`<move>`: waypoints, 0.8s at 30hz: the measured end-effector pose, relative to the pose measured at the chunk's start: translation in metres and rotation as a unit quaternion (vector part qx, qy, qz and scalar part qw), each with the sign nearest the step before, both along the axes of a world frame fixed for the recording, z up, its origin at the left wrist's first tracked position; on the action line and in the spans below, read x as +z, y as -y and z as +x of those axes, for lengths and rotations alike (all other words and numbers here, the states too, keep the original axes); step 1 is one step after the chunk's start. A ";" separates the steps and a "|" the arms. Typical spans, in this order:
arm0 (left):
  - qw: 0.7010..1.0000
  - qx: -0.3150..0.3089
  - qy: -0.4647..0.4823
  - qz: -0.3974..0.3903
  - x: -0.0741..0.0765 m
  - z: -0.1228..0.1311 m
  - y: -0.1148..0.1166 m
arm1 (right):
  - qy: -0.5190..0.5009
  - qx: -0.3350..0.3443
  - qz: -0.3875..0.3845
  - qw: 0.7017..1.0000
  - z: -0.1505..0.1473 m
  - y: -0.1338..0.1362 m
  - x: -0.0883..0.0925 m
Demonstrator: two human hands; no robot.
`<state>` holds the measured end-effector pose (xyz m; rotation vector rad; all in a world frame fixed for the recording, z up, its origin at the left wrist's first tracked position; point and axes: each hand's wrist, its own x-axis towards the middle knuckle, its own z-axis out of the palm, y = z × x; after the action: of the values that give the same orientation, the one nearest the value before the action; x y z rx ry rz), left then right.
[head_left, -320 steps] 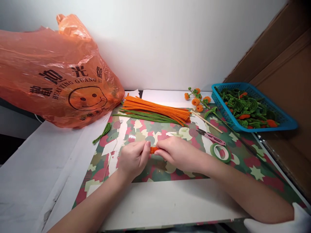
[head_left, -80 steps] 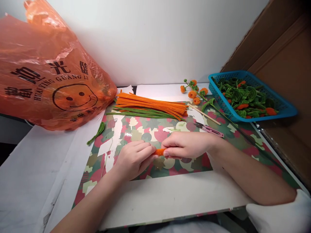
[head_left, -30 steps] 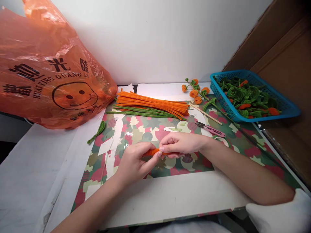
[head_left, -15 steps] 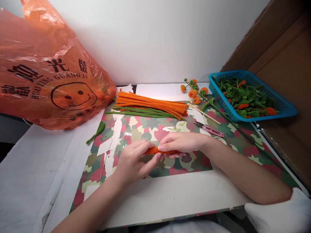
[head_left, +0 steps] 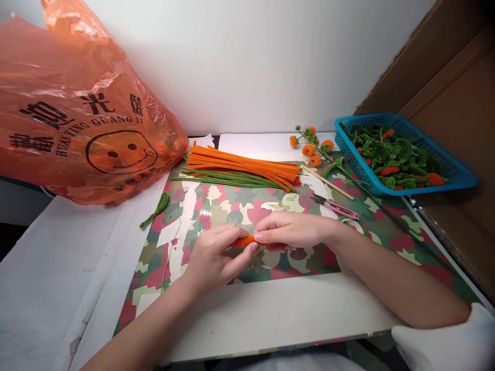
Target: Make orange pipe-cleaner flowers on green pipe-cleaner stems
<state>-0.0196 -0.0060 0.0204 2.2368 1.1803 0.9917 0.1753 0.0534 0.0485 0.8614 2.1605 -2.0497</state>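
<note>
Between my two hands is a coiled orange pipe cleaner (head_left: 244,240), held low over the patterned mat (head_left: 228,270). My left hand (head_left: 218,252) has its thumb and fingers closed around the coil's left part. My right hand (head_left: 288,229) pinches the same coil farther right, its thumb tip close to my left thumb. The coil's right end is mostly hidden under my right fingers. Beyond the hands lies a bundle of straight orange pipe cleaners (head_left: 240,164), with green pipe cleaners (head_left: 232,178) along its near side.
A blue basket (head_left: 371,183) of green leaves and orange pieces stands right. Near it lie orange flowers (head_left: 309,150), a wooden stick (head_left: 328,183), pink-handled snips (head_left: 336,207) and a tape roll (head_left: 353,222). A green leaf (head_left: 155,210) and an orange plastic bag (head_left: 93,103) are left.
The view has shifted slightly, so everything sits a little farther right. My right fingers have curled in a bit under the coil; both hands keep hold of it.
</note>
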 end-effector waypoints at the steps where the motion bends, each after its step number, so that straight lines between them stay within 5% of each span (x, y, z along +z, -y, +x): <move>1: 1.000 0.001 0.001 0.002 0.000 0.000 0.000 | 0.001 0.000 -0.001 1.000 0.000 0.000 -0.001; 14: 0.999 -0.003 -0.015 0.048 -0.003 -0.001 0.000 | 0.006 0.029 0.136 0.990 -0.002 0.003 0.005; 24: 0.988 0.086 -0.041 0.119 -0.006 -0.005 -0.003 | 0.064 -0.056 0.041 0.996 0.027 -0.012 0.026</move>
<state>-0.0244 -0.0026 0.0144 2.4114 1.3751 1.1719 0.2022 0.0654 0.0750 1.1138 2.1879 -1.9058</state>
